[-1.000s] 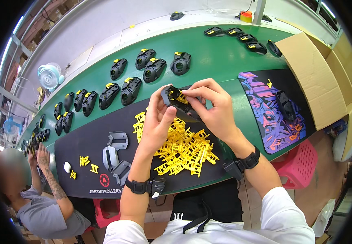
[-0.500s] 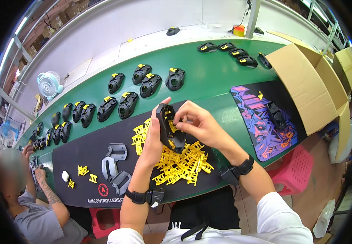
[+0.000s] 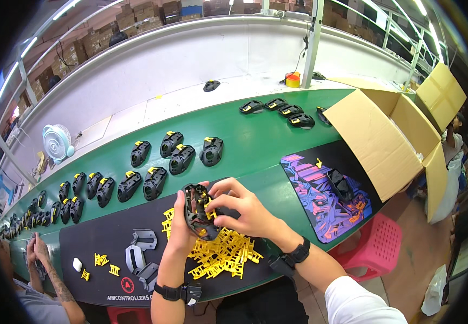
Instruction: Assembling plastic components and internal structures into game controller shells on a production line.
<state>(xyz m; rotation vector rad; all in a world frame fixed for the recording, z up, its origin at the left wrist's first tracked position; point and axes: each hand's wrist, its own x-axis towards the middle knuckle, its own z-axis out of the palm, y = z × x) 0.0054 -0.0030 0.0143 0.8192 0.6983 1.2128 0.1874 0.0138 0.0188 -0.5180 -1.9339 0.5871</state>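
Note:
My left hand (image 3: 178,229) grips a black computer mouse shell (image 3: 195,211) around its left side, with its hollow inside showing. My right hand (image 3: 243,209) is closed in a pinch at the shell's right side, with a yellow plastic clip (image 3: 211,213) at its fingertips. How far the clip sits in the shell is hidden by the fingers. Just below both hands, a heap of yellow clips (image 3: 227,256) lies on a black desk mat (image 3: 96,232). Left of the heap are several grey curved panels (image 3: 143,239). Further left lie several loose yellow clips (image 3: 101,260) and a small white piece (image 3: 77,264).
Several mouse shells with yellow clips (image 3: 155,183) stand in rows on the green table (image 3: 223,168). At right are a patterned mat (image 3: 320,213) with a dark shell (image 3: 340,184), an open cardboard box (image 3: 377,143) and a pink stool (image 3: 372,248). A co-worker's hands (image 3: 38,251) work at far left.
My view has tilted up, so the table sits lower in the picture. The shell has turned so more of its hollow inside shows. My right fingers stay at its right side.

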